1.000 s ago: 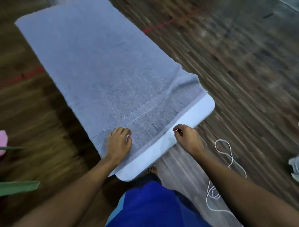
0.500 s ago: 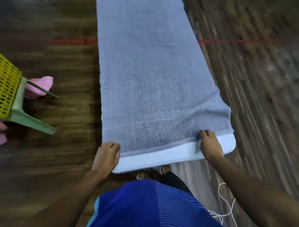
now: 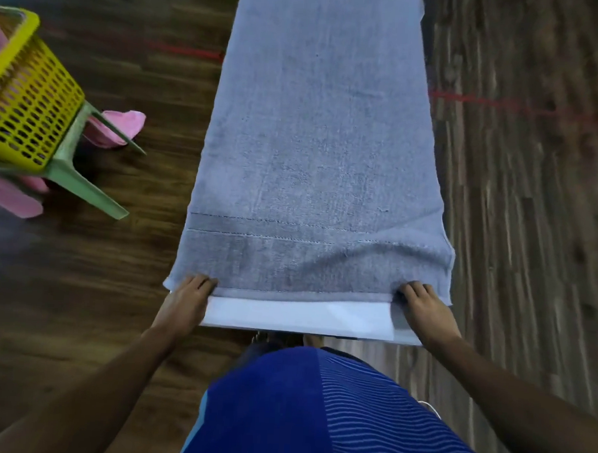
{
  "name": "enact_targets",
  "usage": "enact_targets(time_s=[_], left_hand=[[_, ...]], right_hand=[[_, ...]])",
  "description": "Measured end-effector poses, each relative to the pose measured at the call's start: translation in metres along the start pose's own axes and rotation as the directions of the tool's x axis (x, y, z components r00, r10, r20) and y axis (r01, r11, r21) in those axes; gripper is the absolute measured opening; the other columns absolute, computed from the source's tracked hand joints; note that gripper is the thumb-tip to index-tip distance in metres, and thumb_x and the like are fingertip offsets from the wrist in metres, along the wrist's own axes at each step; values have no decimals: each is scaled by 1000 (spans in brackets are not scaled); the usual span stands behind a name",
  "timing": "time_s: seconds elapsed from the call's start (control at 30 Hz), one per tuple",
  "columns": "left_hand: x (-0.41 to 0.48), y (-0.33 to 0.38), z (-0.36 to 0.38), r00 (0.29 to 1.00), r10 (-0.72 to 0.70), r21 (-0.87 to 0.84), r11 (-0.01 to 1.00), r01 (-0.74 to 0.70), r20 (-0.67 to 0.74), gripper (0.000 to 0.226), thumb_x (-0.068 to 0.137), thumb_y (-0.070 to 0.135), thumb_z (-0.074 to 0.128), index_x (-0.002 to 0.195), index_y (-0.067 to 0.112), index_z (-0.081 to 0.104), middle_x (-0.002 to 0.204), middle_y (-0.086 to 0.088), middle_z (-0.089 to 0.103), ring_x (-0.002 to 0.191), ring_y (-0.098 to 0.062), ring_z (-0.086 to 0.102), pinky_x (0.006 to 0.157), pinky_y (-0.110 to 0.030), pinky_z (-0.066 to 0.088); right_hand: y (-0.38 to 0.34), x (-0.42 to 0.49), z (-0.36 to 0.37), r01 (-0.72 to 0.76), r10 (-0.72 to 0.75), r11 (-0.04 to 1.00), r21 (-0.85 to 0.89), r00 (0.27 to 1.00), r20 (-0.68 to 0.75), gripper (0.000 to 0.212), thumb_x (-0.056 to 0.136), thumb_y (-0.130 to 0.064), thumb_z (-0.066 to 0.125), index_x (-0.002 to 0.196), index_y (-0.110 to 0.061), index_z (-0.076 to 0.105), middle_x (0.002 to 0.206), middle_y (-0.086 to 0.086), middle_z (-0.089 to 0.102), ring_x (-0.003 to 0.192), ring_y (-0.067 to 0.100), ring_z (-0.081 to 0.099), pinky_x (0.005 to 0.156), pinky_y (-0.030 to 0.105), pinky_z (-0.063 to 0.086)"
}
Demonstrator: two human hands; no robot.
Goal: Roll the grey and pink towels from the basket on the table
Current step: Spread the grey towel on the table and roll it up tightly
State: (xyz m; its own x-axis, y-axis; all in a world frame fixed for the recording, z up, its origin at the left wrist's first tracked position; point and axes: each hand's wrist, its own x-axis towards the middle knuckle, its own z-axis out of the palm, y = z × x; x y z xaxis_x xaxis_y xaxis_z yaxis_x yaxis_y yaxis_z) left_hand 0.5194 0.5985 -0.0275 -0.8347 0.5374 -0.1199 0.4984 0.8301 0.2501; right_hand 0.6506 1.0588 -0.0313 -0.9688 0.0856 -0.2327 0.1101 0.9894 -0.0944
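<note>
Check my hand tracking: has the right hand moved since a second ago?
Yes: the right hand went rightward along the table end, from mid-edge to its corner.

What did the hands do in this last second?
The left hand slid outward to the near left corner of the grey towel, and the right hand moved onto its near right corner; both now grip the hem. The towel stays flat and unrolled on the white table.

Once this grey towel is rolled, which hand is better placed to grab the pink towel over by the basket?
Left. The yellow basket and pink towel are on the side of the left hand; the right hand would have to cross the grey towel.
</note>
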Motion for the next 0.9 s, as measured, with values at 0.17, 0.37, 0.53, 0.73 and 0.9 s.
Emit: enact_targets(time_s=[0.17, 0.37, 0.53, 0.73, 0.9], left_hand=[[3, 8, 5, 998, -48, 76, 996, 45, 36, 48, 57, -13, 77, 101, 3, 65, 94, -12, 64, 81, -33, 62, 57, -39, 54], [10, 7, 2, 994, -80, 55, 996, 76, 76, 23, 69, -2, 76, 88, 7, 65, 84, -9, 64, 75, -31, 59, 62, -40, 52], [7, 11, -5, 985, -160, -80, 983, 165, 59, 15, 84, 3, 61, 93, 12, 56, 87, -6, 59, 81, -27, 54, 74, -42, 45], [11, 6, -4, 989, -146, -43, 988, 147, 29, 36, 72, -14, 60, 98, 9, 55, 94, -8, 54, 85, -25, 48, 71, -39, 46], [0, -3, -1, 982, -190, -32, 981, 189, -5, 36, 67, -15, 65, 97, 6, 64, 94, -11, 61, 85, -31, 56, 70, -43, 49]], right_hand=[[1, -4, 1, -28, 28, 1000, 6, 1000, -10, 29, 65, -4, 83, 86, -10, 63, 80, 8, 63, 71, 32, 60, 54, 40, 50], [3, -18, 10, -41, 41, 999, 30, 999, 8, 20, 84, -12, 51, 101, -12, 62, 87, 10, 62, 75, 34, 60, 64, 45, 50], [-2, -18, 8, -66, 76, 984, 168, 995, -57, 30, 88, -21, 28, 111, -21, 47, 91, 6, 59, 76, 29, 54, 68, 41, 45], [6, -14, 8, -38, 57, 980, 193, 994, -93, 23, 93, -40, 58, 105, -22, 54, 91, -1, 57, 81, 23, 55, 71, 39, 45], [19, -31, 11, -1, 14, 988, 153, 996, -84, 20, 82, -27, 47, 101, -21, 52, 93, 0, 53, 80, 24, 51, 69, 33, 29]])
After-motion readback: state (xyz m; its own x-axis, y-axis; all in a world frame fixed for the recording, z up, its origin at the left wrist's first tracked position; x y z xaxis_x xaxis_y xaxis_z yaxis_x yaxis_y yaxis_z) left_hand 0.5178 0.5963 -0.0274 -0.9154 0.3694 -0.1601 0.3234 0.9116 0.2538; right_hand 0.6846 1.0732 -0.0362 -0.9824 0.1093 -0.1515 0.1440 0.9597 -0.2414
